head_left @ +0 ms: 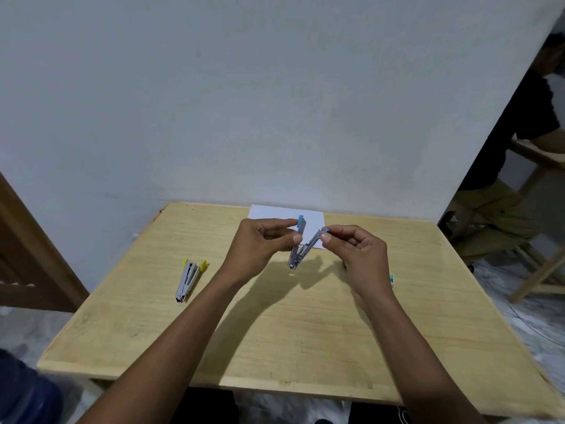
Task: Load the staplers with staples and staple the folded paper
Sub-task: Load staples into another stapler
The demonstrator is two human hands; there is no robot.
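Both grips were busy with one small thing. The left hand pinched the top arm of the blue stapler between thumb and finger, and the right hand pinched the other arm near its blue tip. The stapler was held up above the bench, swung wide open like a letter V, with its hinge pointing down toward 6 o'clock.

Going from big to small: the wooden bench filled the middle of the view. A sheet of white paper lay flat at 12 o'clock, by the far edge and behind the hands. A yellow stapler lay open on the bench at 9 o'clock, well apart from the hands. A tiny box, maybe the staples, peeked out at 3 o'clock, just beside the right wrist.

This looked like the loading step for the blue stapler. I could not tell if staples were already inside the metal track. Next, the person would likely need to slide a strip of staples in, or press the two arms shut until they click. The paper did not look stapled yet.
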